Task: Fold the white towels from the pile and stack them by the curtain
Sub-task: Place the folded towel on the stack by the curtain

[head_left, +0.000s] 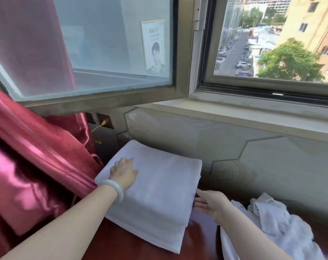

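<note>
Two grips: the left grip (124, 173) and the right grip (210, 203). One bracelet (121, 193). One stack (159, 184) of folded white towels at centre, with at least two layers showing at its near edge and the full count unclear. One loose pile (283, 226) at 4 o'clock, its towels uncountable. One curtain (28, 166) at 9 o'clock. Two panes, at 11 o'clock (103, 44) and 1 o'clock (272, 38). One poster (154, 46). One yellow cable (103, 123). One surface (202, 241).

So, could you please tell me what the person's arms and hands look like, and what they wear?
The left forearm and right forearm are bare, no sleeves in view. The left hand wears a pale, smooth, rounded bangle at the wrist. The right hand shows no ring, watch or glove.
</note>
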Demonstrator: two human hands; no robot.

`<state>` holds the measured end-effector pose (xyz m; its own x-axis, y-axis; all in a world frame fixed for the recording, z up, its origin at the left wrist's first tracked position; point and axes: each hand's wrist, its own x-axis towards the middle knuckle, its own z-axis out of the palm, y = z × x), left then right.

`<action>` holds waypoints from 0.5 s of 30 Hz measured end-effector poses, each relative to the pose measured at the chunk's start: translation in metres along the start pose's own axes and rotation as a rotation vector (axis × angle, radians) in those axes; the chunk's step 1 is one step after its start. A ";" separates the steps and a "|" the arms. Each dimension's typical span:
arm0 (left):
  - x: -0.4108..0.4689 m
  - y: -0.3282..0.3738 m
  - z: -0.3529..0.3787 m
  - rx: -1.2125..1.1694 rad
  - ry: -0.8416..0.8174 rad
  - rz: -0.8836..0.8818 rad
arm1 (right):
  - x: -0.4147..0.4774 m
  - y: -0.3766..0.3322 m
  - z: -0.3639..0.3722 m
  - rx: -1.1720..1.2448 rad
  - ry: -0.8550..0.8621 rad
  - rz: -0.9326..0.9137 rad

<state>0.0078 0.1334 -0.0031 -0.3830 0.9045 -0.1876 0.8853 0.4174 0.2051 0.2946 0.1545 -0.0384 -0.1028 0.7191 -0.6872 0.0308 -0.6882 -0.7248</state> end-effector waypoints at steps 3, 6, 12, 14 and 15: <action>-0.015 0.036 0.006 -0.102 -0.045 0.064 | -0.014 -0.005 -0.020 0.047 -0.011 -0.010; -0.031 0.068 0.021 -0.190 -0.079 0.129 | -0.032 -0.004 -0.049 0.056 -0.037 -0.025; -0.102 0.163 0.082 -0.381 -0.102 0.399 | -0.077 0.042 -0.147 -0.011 0.181 -0.031; -0.128 0.193 0.107 -0.401 -0.134 0.471 | -0.087 0.063 -0.186 -0.005 0.310 -0.031; -0.140 0.207 0.119 -0.411 -0.161 0.483 | -0.091 0.073 -0.203 0.027 0.355 -0.025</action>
<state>0.2763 0.0831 -0.0491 0.1051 0.9875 -0.1171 0.7626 -0.0044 0.6468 0.5081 0.0584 -0.0384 0.2484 0.7212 -0.6467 0.0063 -0.6688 -0.7434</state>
